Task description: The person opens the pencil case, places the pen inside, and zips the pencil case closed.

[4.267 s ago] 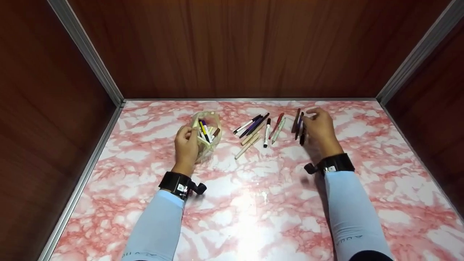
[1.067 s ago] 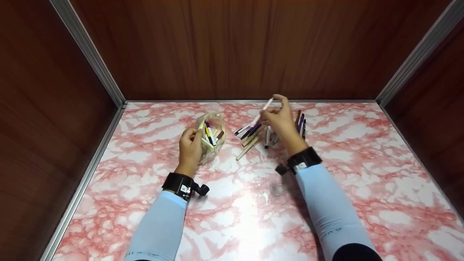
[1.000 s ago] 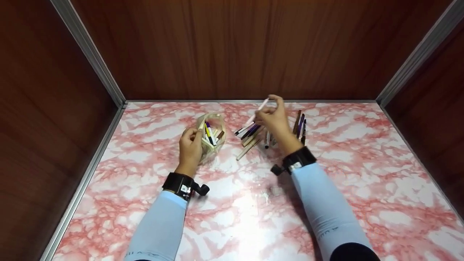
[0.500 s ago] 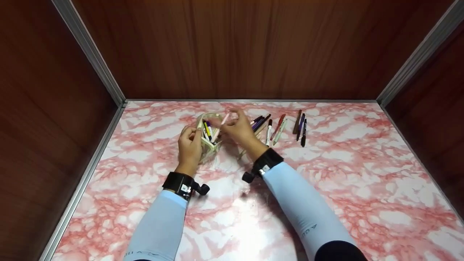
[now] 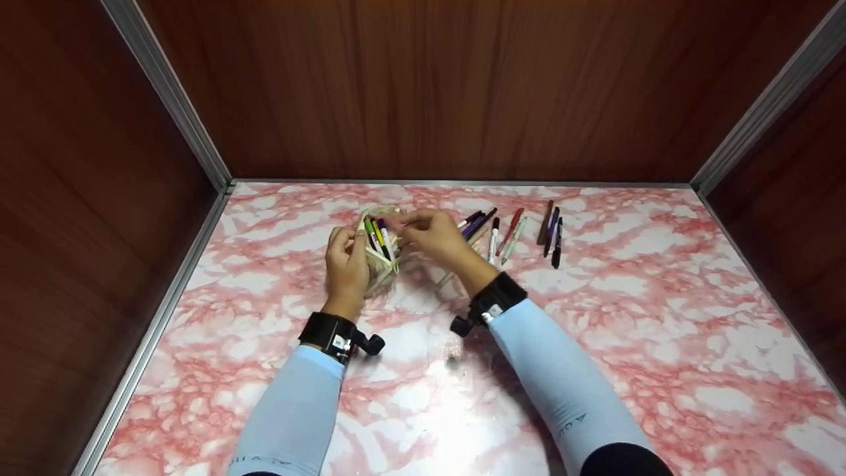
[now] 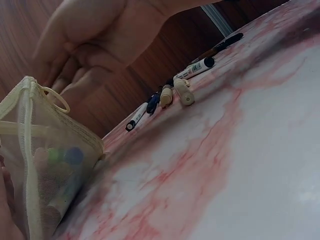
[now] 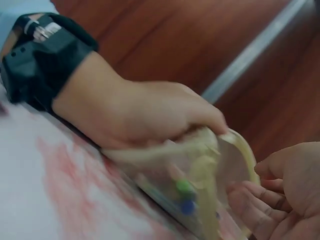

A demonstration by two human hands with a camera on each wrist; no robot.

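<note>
Mesh pouch (image 5: pixel 378 270) left of centre in the head view's frame, on the tabletop (image 5: pixel 661 297), with green-, yellow- and purple-ended pens (image 5: pixel 378 232) inside. Pinched at its left edge by the left hand (image 5: pixel 347 261). Overlapped on its right side by the right hand (image 5: pixel 439 238), with fingers loosely bent; too unclear to tell whether touching it. Farther right, red pen (image 5: pixel 509 231) and black-capped marker (image 5: pixel 494 239).

Three dark wood-grain panels (image 5: pixel 423 92) at ten, twelve and two o'clock, joined by grey metal strips (image 5: pixel 179 106), wall in a red-and-white marbled tabletop (image 5: pixel 661 344) at six o'clock: a booth-like workspace; the wider building cannot be told.
</note>
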